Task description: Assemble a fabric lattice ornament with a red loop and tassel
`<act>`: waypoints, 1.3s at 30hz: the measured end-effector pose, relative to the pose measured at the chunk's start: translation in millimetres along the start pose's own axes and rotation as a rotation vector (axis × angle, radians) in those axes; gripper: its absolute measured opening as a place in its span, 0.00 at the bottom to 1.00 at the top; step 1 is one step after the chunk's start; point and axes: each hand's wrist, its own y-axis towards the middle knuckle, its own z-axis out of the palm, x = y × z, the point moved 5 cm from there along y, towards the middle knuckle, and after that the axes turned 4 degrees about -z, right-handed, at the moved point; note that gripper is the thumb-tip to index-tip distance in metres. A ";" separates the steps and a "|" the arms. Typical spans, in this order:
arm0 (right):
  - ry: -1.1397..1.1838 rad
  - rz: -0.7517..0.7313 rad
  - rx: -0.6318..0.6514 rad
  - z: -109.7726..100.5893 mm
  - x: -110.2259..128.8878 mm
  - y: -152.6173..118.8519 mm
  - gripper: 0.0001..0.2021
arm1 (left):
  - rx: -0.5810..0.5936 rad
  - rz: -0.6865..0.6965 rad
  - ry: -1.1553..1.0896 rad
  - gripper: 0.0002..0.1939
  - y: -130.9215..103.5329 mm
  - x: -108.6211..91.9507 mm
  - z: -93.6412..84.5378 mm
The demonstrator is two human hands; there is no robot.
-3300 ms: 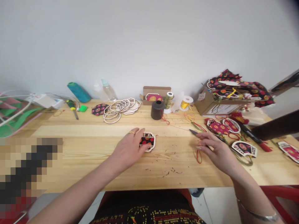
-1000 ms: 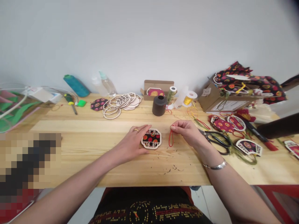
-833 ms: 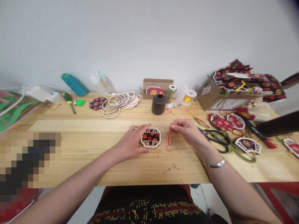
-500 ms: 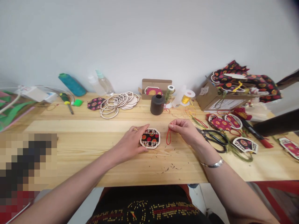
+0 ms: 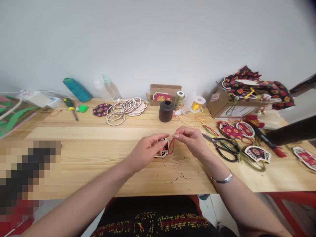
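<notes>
My right hand (image 5: 189, 138) pinches the top of a thin red cord (image 5: 171, 147), which hangs down in a loop. Above the table, my left hand (image 5: 151, 147) reaches toward it with thumb and fingers stretched out and apart, open. Beneath that hand a small ornament (image 5: 166, 151) lies on the wood, with a pale cut-out frame and black-and-red patterned fabric. My fingers hide its left part; whether they touch it I cannot tell. The cord loop hangs at the ornament's right edge. Black-handled scissors (image 5: 225, 148) lie to the right of my right hand.
A dark thread cone (image 5: 166, 111) stands ahead, before a small open cardboard box (image 5: 166, 88). Oval wooden frames (image 5: 123, 110) are piled at back left. Right of me are a fan-shaped ornament (image 5: 257, 154), a yellow thread spool (image 5: 197, 103) and a fabric-filled carton (image 5: 234, 108).
My left hand has come off the ornament's left edge and moved right, over it. My right hand has brought the red cord loop left, up to the ornament.
</notes>
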 end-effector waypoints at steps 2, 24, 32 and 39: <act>-0.018 -0.067 0.013 5.3 4.6 -2.5 0.05 | 0.093 -0.052 -0.222 0.22 1.2 0.0 12.5; -0.074 -0.096 0.045 5.9 8.9 -6.0 0.05 | -0.005 -0.068 -0.338 0.08 0.7 3.8 10.5; -0.050 -0.084 0.098 8.6 9.5 -6.0 0.05 | -0.024 -0.050 -0.292 0.08 0.4 3.8 6.5; -0.088 -0.076 0.086 9.4 9.6 -6.5 0.06 | -0.014 -0.047 -0.249 0.09 -0.4 2.9 8.4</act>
